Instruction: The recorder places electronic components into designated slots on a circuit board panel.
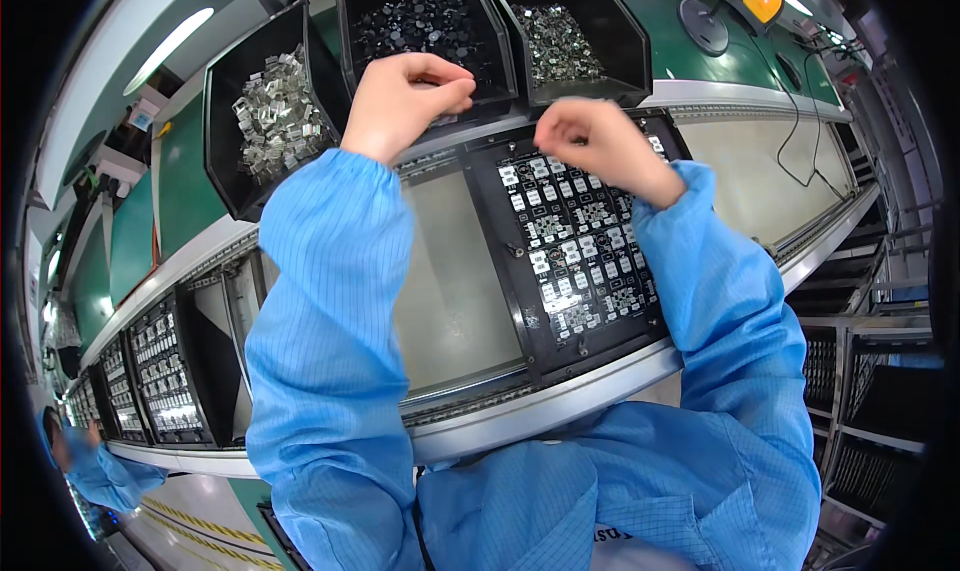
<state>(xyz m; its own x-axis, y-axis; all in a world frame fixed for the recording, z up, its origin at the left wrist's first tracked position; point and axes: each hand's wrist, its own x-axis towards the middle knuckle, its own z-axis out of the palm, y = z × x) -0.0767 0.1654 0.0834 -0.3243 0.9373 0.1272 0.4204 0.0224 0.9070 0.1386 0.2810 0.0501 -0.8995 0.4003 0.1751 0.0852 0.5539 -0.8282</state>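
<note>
My left hand (408, 106) hovers at the front edge of a black bin (350, 46) that holds small dark round components (425, 26). Its thumb and fingertips are pinched together; whatever is between them is too small to see. My right hand (605, 146) is over the far edge of a black carrier frame (500, 241), its fingers curled closed. I cannot make out what they hold. A panel of circuit boards (570, 256) with rows of white and silver parts lies in that frame, partly covered by my right hand and sleeve.
A left bin (215, 136) holds silver metal parts; a right bin (630, 46) holds small shiny parts. The conveyor rail (540, 411) runs along my front, with more loaded carriers (165, 371) at left. A yellow-black scanner (760, 3) stands far right. Another person's blue sleeve (110, 476) shows lower left.
</note>
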